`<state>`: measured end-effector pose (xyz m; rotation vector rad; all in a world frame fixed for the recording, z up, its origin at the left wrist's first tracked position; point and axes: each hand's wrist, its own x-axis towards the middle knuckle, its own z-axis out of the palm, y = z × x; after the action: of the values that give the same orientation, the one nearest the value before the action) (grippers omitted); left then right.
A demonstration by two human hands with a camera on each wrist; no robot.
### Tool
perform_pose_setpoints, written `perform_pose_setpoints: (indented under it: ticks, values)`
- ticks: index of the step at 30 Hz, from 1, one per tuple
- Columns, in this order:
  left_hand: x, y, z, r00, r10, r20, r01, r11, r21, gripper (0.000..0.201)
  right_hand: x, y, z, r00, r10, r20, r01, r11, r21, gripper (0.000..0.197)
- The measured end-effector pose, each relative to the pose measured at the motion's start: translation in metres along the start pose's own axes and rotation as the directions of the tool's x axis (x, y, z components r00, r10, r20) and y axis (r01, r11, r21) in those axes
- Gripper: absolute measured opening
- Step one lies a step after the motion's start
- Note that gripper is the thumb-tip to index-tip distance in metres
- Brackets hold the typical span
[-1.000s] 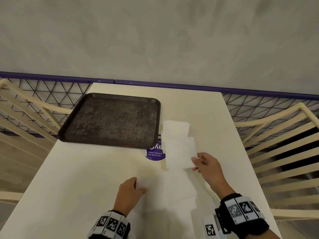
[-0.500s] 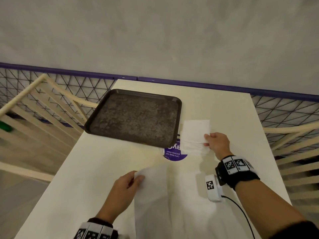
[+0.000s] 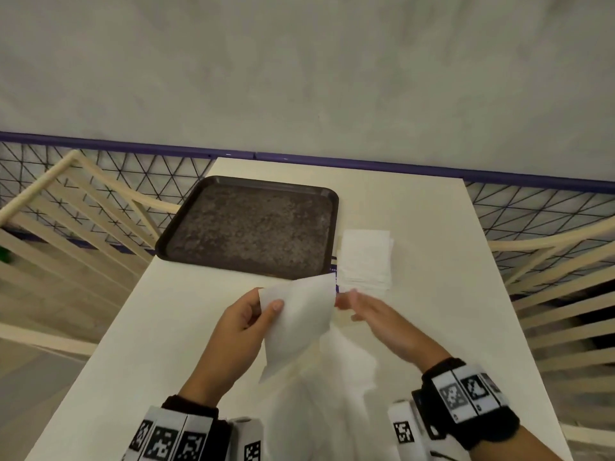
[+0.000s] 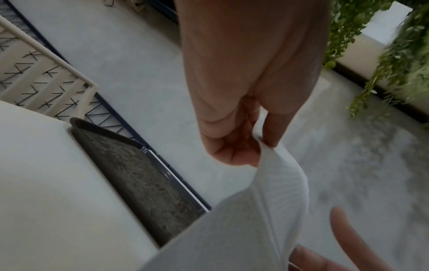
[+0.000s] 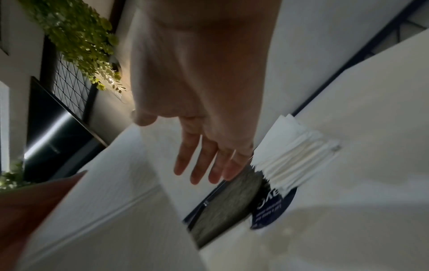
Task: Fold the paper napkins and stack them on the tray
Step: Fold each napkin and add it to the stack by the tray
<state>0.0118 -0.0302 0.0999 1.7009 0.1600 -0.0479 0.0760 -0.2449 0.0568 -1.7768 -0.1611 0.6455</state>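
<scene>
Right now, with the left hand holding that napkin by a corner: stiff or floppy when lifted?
Likely floppy: the napkin droops and curls below the left hand, which pinches it near a top corner. Probably very light, since thumb and fingertips alone hold it. The napkin stack beside the tray may fan out if pushed; its edges already sit uneven.

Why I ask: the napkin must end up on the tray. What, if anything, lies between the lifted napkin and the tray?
Nothing visible does. The left hand pinches the napkin just short of the tray's near rim. The tray holds nothing; the napkin stack sits off its right side.
</scene>
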Motion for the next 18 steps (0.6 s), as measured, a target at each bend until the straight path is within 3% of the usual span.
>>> perform_pose_setpoints:
  ticks: [3,4,6,9,13,18]
  values:
    - [-0.002,0.006,0.001,1.0,0.027,0.0,-0.027,0.999,-0.02,0.017,-0.018,0.006,0.017,0.996,-0.064,0.056,0.065,0.998,-0.014,0.008]
    - [-0.002,0.008,0.002,1.0,0.029,0.0,-0.029,0.999,-0.031,0.017,-0.022,0.005,0.021,0.996,-0.082,0.045,0.083,0.996,-0.016,0.007]
    - [-0.004,0.01,0.002,0.999,0.039,0.005,-0.038,0.998,-0.051,0.017,-0.029,0.004,0.027,0.994,-0.108,-0.002,0.108,0.994,0.022,0.023]
    - [-0.009,0.013,0.004,0.997,0.065,0.048,-0.061,0.994,-0.087,0.021,-0.038,0.0,0.027,0.989,-0.116,-0.089,0.121,0.991,0.058,0.026]
    - [-0.019,0.008,0.007,0.982,0.028,0.187,-0.016,0.998,-0.063,0.024,-0.047,-0.002,0.024,0.972,-0.141,-0.189,0.164,0.98,0.113,0.018]
    - [-0.021,-0.006,0.004,0.981,-0.022,0.194,0.011,0.998,0.055,0.024,-0.053,-0.002,0.025,0.975,-0.137,-0.177,0.168,0.971,0.173,0.01]
